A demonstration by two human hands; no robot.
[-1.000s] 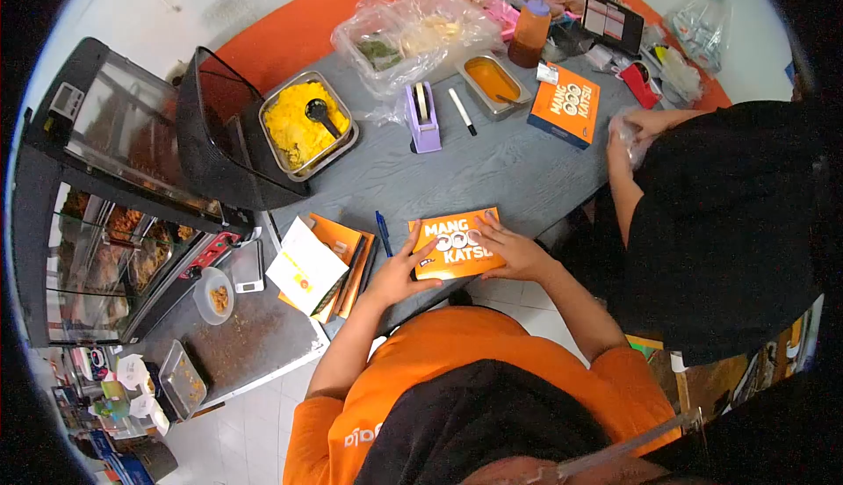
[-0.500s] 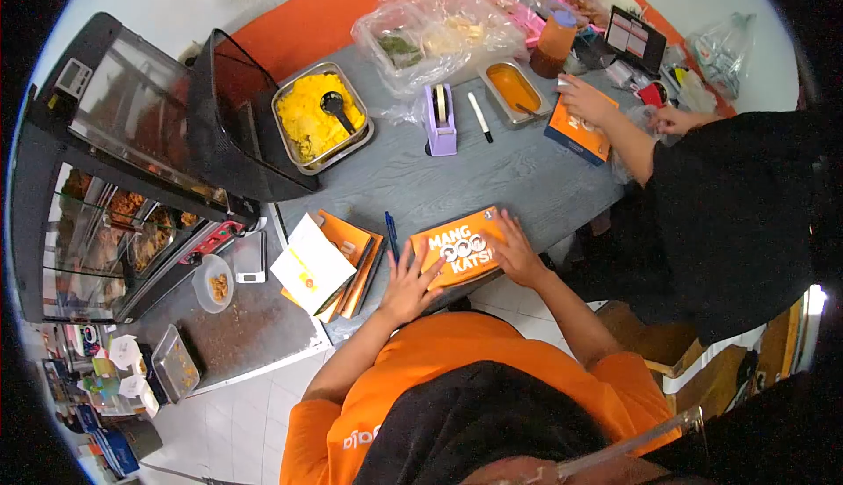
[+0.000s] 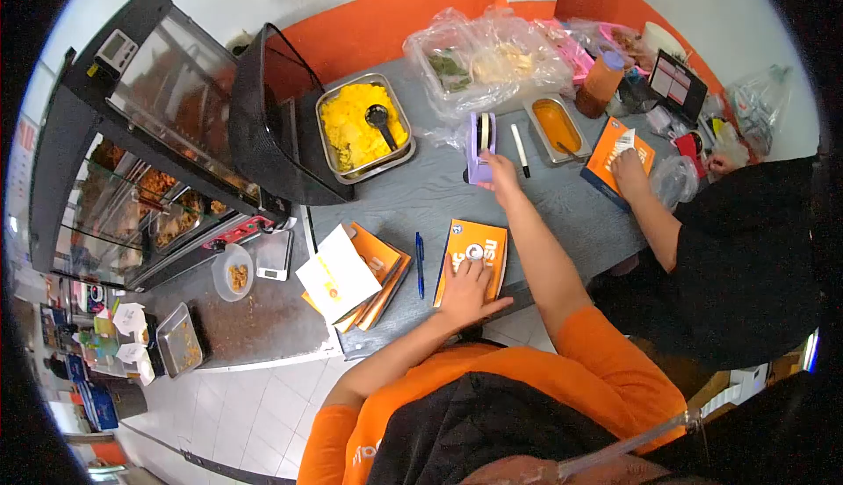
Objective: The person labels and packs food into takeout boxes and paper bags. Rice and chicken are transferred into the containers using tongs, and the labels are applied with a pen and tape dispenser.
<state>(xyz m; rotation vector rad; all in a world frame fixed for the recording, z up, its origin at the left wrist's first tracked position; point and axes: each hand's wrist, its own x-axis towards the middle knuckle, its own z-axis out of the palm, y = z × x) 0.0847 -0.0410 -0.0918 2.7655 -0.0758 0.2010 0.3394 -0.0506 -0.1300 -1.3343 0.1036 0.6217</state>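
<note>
My left hand [image 3: 465, 290] lies open, fingers spread, on an orange printed cardboard box [image 3: 455, 243] at the table's front edge. The box stands lengthwise away from me, its lid down. My right hand [image 3: 502, 179] reaches over to a purple tape dispenser [image 3: 475, 153], its fingers closed at the near end where the tape comes off. The strip itself is too small to make out. A blue pen [image 3: 420, 265] lies left of the box. Further left are stacked orange boxes [image 3: 386, 278] under a white printed sheet [image 3: 338, 272].
A tray of yellow food [image 3: 329, 129] with a black spoon, a marker [image 3: 520, 151] and a sauce pan [image 3: 581, 153] stand behind. At right, a co-worker's hand [image 3: 630, 173] touches another orange box [image 3: 606, 155]. A food warmer [image 3: 167, 169] stands left.
My right hand has left the box and moved to the tape dispenser. The box has turned lengthwise under my left hand. The camera view has shifted, and the co-worker's box is turned.
</note>
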